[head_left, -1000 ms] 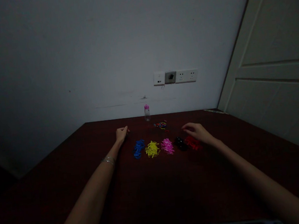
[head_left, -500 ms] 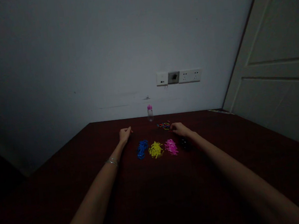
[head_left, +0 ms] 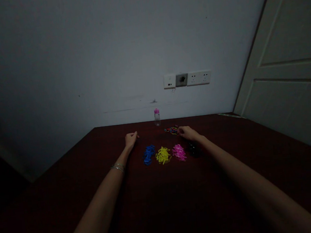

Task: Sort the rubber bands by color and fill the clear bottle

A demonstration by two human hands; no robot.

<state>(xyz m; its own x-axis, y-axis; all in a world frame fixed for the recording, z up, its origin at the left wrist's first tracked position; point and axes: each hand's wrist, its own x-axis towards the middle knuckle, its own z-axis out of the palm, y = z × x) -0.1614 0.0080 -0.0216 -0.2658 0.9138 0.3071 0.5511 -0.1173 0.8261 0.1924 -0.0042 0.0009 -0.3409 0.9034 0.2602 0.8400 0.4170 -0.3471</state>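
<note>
My right hand [head_left: 188, 132] reaches over the right edge of a small mixed-colour pile of thin band-like pieces [head_left: 171, 130]. Its fingers are pinched together at the pile; whatever they hold is too small to make out. On the left, my left hand [head_left: 131, 139] rests on the table with its fingers curled in, and nothing shows in it. Nearer me lie sorted heaps of such pieces in a row: a blue heap [head_left: 149, 155], a yellow heap [head_left: 163, 155], a pink heap [head_left: 179, 153] and a black heap [head_left: 193, 148], partly behind my right forearm.
A clear bottle with a pink top [head_left: 157, 117] stands upright at the back of the dark red table [head_left: 163, 200]. Behind it rises a pale wall with a row of sockets [head_left: 187, 79]. A white panelled door [head_left: 289, 74] is at the right.
My right hand has shifted very slightly toward the mixed pile. The whole view has moved a little; my left hand and the sorted heaps stay in place.
</note>
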